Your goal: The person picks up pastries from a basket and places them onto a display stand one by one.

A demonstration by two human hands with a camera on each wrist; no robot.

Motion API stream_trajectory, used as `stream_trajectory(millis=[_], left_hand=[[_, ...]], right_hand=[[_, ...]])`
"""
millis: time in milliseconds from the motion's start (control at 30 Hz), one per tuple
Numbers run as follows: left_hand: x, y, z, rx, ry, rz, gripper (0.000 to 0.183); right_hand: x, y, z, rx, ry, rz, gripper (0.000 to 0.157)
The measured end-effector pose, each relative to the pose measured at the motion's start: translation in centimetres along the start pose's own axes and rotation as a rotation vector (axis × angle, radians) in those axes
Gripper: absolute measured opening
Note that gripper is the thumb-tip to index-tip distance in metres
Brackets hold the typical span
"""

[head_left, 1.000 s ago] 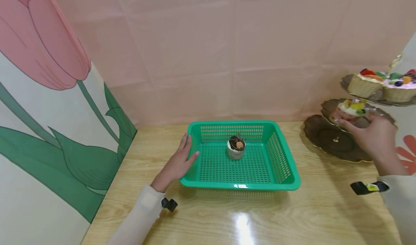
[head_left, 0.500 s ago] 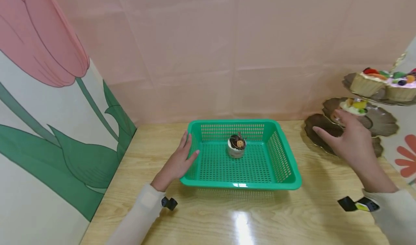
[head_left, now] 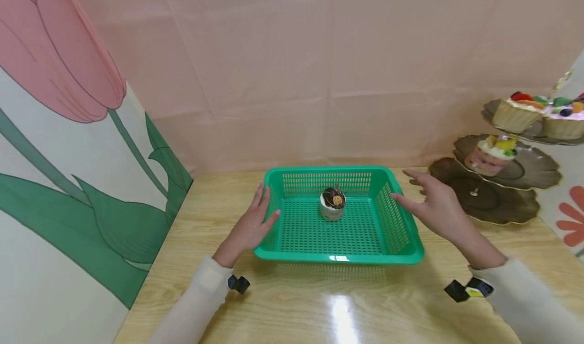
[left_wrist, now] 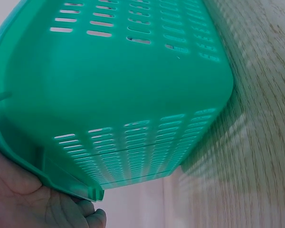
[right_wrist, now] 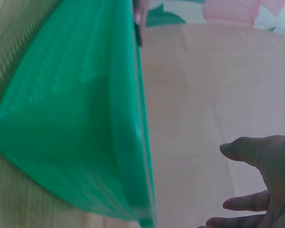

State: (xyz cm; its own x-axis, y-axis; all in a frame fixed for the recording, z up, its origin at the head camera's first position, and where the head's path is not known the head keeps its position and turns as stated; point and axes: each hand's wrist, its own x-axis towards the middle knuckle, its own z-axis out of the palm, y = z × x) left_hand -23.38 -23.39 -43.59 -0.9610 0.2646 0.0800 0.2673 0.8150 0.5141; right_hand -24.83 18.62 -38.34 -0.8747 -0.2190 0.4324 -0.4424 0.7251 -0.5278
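A green plastic basket (head_left: 337, 259) stands on the wooden table, with a small dessert cup (head_left: 332, 207) topped in chocolate inside it. My left hand (head_left: 248, 227) rests against the basket's left rim, fingers extended; in the left wrist view its palm (left_wrist: 38, 209) lies along that rim. Just beyond the right rim hovers my right hand (head_left: 440, 207), thumb and fingers spread and holding nothing. The right wrist view shows this hand (right_wrist: 275, 180) apart from the basket (right_wrist: 76, 118). A fruit-topped dessert cup (head_left: 490, 157) sits on the middle tier of the cake stand (head_left: 540, 169).
At the right, the stand's top tier carries two fruit-topped cupcakes, one cream-topped (head_left: 515, 116) and one purple-topped (head_left: 563, 126). Its bottom tier (head_left: 502, 204) spreads low beside my right hand. A pink cloth (head_left: 255, 80) hangs behind the table.
My right hand has let go of the fruit-topped dessert cup on the middle tier and moved left to beside the basket. My left hand has stayed at the rim.
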Motion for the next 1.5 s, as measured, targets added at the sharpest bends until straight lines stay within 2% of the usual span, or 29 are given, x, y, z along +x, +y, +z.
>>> stream_trajectory(millis=[133, 367, 567, 733, 800, 1033, 1200, 1400, 1500], left_hand=[[0.1, -0.1, 0.1, 0.010, -0.002, -0.002, 0.079], [0.0, -0.2, 0.2, 0.003, -0.012, -0.009, 0.077], [0.0, -0.1, 0.1, -0.010, -0.002, 0.008, 0.076], [0.0, -0.2, 0.1, -0.009, -0.002, 0.004, 0.075], [0.0, -0.2, 0.1, -0.005, -0.001, 0.001, 0.076], [0.1, -0.3, 0.2, -0.004, -0.003, 0.010, 0.076], [0.2, -0.2, 0.1, -0.017, 0.000, 0.010, 0.076], [0.3, -0.4, 0.2, -0.020, 0.011, 0.015, 0.075], [0.3, -0.5, 0.1, -0.022, 0.000, 0.019, 0.075]], right_hand=[[0.2, -1.2, 1.2, 0.046, -0.067, -0.026, 0.068], [1.2, -2.3, 2.6, 0.047, -0.179, -0.056, 0.071], [2.6, -2.9, 3.4, 0.064, -0.299, -0.040, 0.073], [4.3, -3.4, 3.8, 0.086, -0.344, -0.065, 0.069], [5.0, -3.5, 4.1, 0.102, -0.363, -0.071, 0.068], [7.1, -3.0, 5.6, 0.142, -0.461, -0.013, 0.068], [8.4, -2.5, 6.7, 0.153, -0.527, -0.017, 0.069], [9.0, -2.0, 8.4, 0.050, -0.697, 0.020, 0.077], [8.8, -1.7, 9.4, 0.015, -0.741, 0.039, 0.081]])
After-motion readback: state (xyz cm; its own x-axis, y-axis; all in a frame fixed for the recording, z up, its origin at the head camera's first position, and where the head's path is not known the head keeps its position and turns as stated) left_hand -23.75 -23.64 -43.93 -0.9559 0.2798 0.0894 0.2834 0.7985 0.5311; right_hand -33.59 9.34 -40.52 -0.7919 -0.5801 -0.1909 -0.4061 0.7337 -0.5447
